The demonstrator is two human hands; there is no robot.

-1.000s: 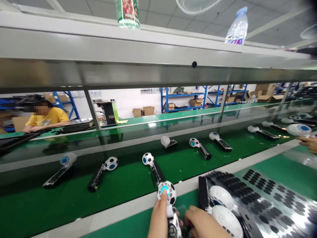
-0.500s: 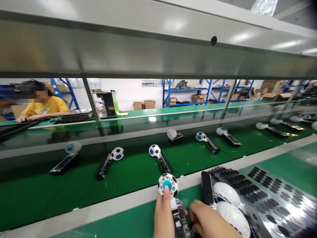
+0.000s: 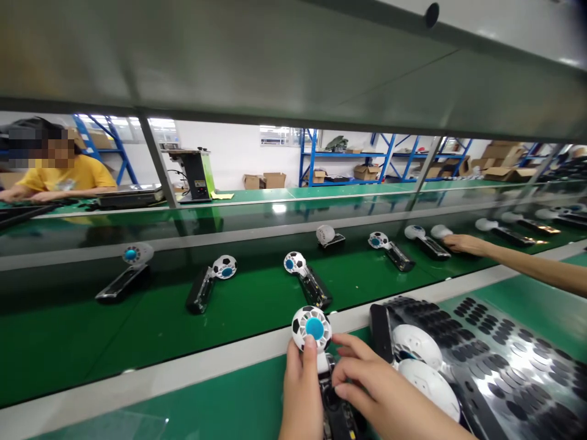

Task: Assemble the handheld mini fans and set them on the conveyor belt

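Observation:
My left hand (image 3: 303, 385) grips a handheld fan (image 3: 299, 324) by its neck, thumb on the face near the blue centre. Its round head has a black-and-white football pattern. Below the head, the dark handle is open, with inner parts showing. My right hand (image 3: 367, 379) has its bent fingers against the fan's right side, at the head's edge and upper handle; whether they also pinch something small is hidden. Beside my right wrist lie more fans with white heads (image 3: 417, 345) turned back side up, next to a clear sheet of black oval stickers (image 3: 499, 360).
Several similar fans (image 3: 294, 263) lie spaced along the green conveyor belt (image 3: 257, 305) ahead. At the right a co-worker's hand (image 3: 463, 243) touches one. A person in yellow (image 3: 77, 174) sits across the line. A metal shelf (image 3: 275, 67) hangs overhead, with posts (image 3: 158, 162) beyond the belt.
My right hand has moved up and left onto the fan. A co-worker's arm has come in from the right over the belt, at another fan. The view has shifted slightly downward.

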